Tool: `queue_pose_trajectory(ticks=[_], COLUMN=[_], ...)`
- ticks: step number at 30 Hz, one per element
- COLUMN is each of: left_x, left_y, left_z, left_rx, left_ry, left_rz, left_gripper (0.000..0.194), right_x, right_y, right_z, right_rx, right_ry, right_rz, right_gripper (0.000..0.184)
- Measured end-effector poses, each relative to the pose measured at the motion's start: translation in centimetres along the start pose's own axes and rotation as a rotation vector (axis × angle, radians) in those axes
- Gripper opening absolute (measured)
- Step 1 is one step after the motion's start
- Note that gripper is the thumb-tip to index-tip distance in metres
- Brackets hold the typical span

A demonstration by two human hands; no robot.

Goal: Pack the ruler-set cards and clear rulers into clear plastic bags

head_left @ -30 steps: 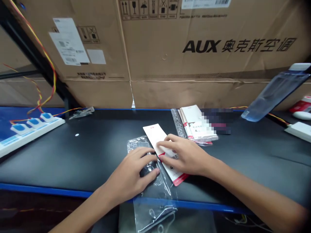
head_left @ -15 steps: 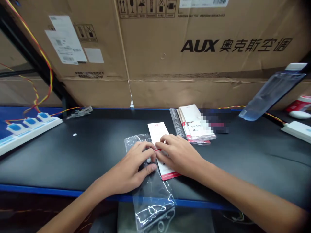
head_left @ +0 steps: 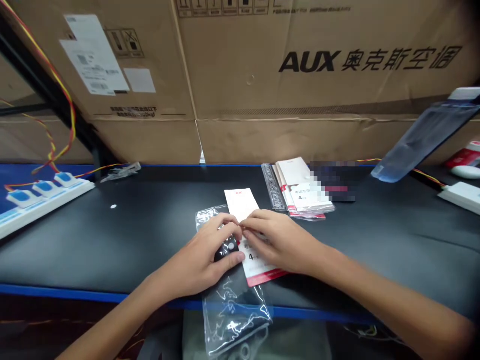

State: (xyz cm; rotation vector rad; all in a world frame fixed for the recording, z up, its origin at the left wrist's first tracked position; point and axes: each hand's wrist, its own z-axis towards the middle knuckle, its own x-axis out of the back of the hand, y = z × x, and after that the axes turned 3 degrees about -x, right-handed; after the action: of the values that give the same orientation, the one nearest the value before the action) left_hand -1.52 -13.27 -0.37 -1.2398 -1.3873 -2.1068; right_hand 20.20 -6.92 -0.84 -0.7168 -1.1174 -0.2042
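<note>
My left hand, its fingers curled, rests on a clear plastic pouch that hangs over the table's front edge. A small white round spot shows on the pouch between thumb and fingers. Beside it lies a white card or packet with a red lower band and a printed 4. Across this card reaches my right hand, fingertips pinched together and meeting those of the left. What the right fingertips hold is hidden. Part of the pouch's upper end is under my left hand.
A stack of similar cards in clear sleeves lies behind my right hand. White power strips sit at the left and right. A translucent bottle leans at the right. A large cardboard box stands along the back.
My right fingertips have closed together more, and the red bit between the hands is mostly covered now. The card's lower end has shifted slightly toward me. The camera view has tilted a little.
</note>
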Motion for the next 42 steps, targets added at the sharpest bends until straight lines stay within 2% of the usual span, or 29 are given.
queue_pose_trajectory(ticks=[2,5,7,9,15,20,24,26,30,34,42], left_x=[0.0,-0.1,-0.2,-0.3,-0.7,-0.5,-0.6,-0.8,-1.1,-1.1,-1.2], left_y=[-0.4,-1.2,-1.7,-2.1,-2.3,-2.5,-2.2,-2.1,-2.1,-2.1,-2.3], left_z=[-0.2,-0.8,-1.1,-1.4,-1.6,-1.6,-1.3,-1.1,-0.9,-1.1,-1.3], left_rx=[0.019,0.070,0.103,0.131,0.157,0.122,0.100,0.110,0.182,0.176,0.143], left_ry=[0.049,0.096,0.072,0.044,0.066,0.071,0.035,0.027,0.012,-0.008,0.069], left_rz=[0.025,0.123,0.207,0.276,0.343,0.354,0.369,0.381,0.410,0.385,0.342], left_gripper=[0.021,0.032,0.044,0.053,0.058,0.056,0.062,0.068,0.082,0.080,0.069], right_x=[0.7,1.1,1.1,0.9,1.5,1.9,1.3,1.1,1.3,1.6,1.0], right_y=[0.4,0.9,1.0,0.7,-0.7,-0.6,-0.1,0.1,0.3,0.0,-0.4], right_z=[-0.2,-0.3,-0.4,-0.4,-0.8,-0.9,-0.9,-1.0,-1.1,-0.9,-1.0], right_rx=[0.031,0.033,0.021,0.008,0.034,0.039,0.013,0.011,0.039,0.038,0.016], right_ry=[0.005,0.009,-0.044,-0.089,-0.136,-0.187,-0.117,-0.131,-0.187,-0.144,-0.122], right_rz=[0.092,0.017,-0.048,-0.074,-0.057,0.017,-0.048,-0.075,-0.047,-0.047,-0.032], right_gripper=[0.023,0.033,0.040,0.039,0.031,0.032,0.046,0.056,0.052,0.041,0.035])
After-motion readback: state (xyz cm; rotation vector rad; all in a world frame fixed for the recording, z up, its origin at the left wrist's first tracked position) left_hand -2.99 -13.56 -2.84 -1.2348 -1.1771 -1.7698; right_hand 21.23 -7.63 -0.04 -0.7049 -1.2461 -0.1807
